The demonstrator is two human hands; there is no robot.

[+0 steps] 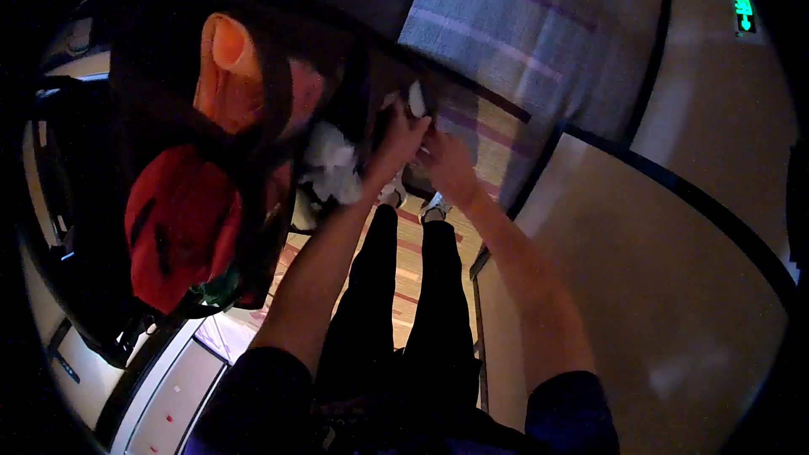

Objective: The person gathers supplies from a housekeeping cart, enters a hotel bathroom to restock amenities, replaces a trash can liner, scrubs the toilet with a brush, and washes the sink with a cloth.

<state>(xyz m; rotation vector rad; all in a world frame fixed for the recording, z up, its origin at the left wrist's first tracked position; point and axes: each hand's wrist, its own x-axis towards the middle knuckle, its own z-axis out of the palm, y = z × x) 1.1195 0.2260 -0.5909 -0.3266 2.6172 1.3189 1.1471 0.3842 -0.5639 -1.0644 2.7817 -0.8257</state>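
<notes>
My left hand and my right hand meet in front of me, above the carpet. A small white object sticks up at the fingertips of my left hand, whose fingers are closed round it. My right hand's fingers are bent together beside it, touching or nearly touching the left; what they hold, if anything, is too dark to tell. Just left of my left forearm lies a crumpled white bundle.
On the left are an orange rolled cloth and a red cloth bundle in dark surroundings. A pale panel with a dark edge stands at the right. Striped carpet lies ahead. A green exit sign glows at upper right.
</notes>
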